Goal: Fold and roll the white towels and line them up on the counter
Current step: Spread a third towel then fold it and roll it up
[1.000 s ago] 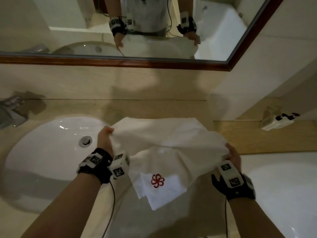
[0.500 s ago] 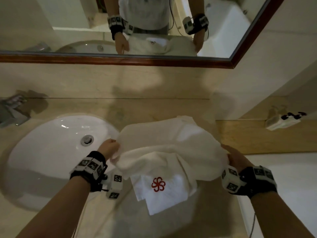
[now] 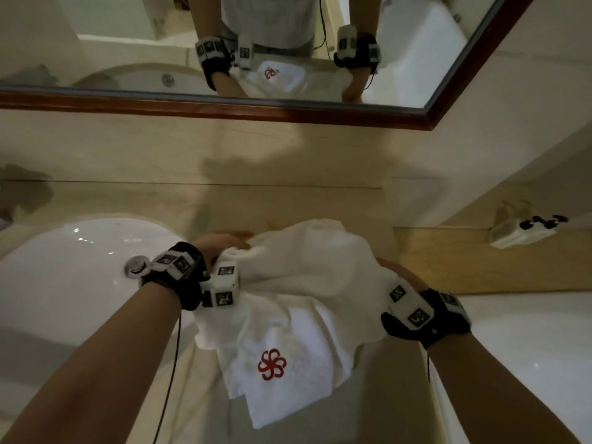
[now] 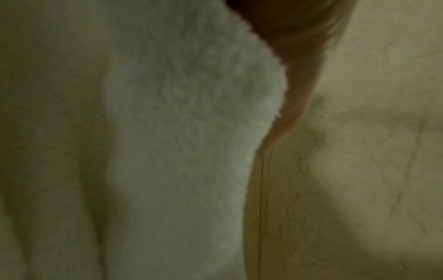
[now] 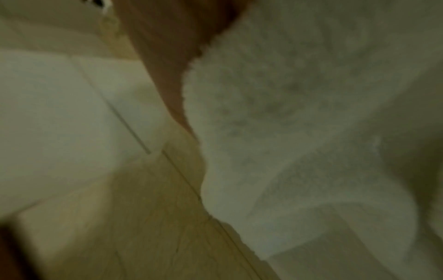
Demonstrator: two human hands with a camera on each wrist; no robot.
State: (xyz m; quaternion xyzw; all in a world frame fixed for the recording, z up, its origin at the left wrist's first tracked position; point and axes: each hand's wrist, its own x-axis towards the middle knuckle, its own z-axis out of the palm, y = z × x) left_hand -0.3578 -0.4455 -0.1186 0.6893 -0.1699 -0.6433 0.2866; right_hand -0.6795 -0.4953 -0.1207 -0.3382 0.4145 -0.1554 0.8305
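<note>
One white towel (image 3: pixel 307 270) with a red flower emblem (image 3: pixel 271 364) is bunched between my hands above the beige counter (image 3: pixel 288 203). Its emblem end hangs toward me over the counter's front edge. My left hand (image 3: pixel 221 243) grips the towel's left side, next to the sink. My right hand (image 3: pixel 400 274) holds the right side, its fingers mostly buried in the cloth. In the left wrist view the towel (image 4: pixel 179 132) fills the left half, a finger (image 4: pixel 294 106) lying along its edge. The right wrist view is blurred: towel (image 5: pixel 299 123) at the right, a finger (image 5: pixel 172 85) against it.
A white oval sink (image 3: pixel 70 283) with a chrome drain (image 3: pixel 137 265) lies at the left. A wood-framed mirror (image 3: pixel 224 105) runs along the back wall. A white soap dish (image 3: pixel 520 232) sits on a wooden ledge at the right. A white fixture (image 3: pixel 528 363) is at the lower right.
Both hands have moved closer together and slightly forward, gathering the towel into a tighter bunch. The emblem end still hangs toward me.
</note>
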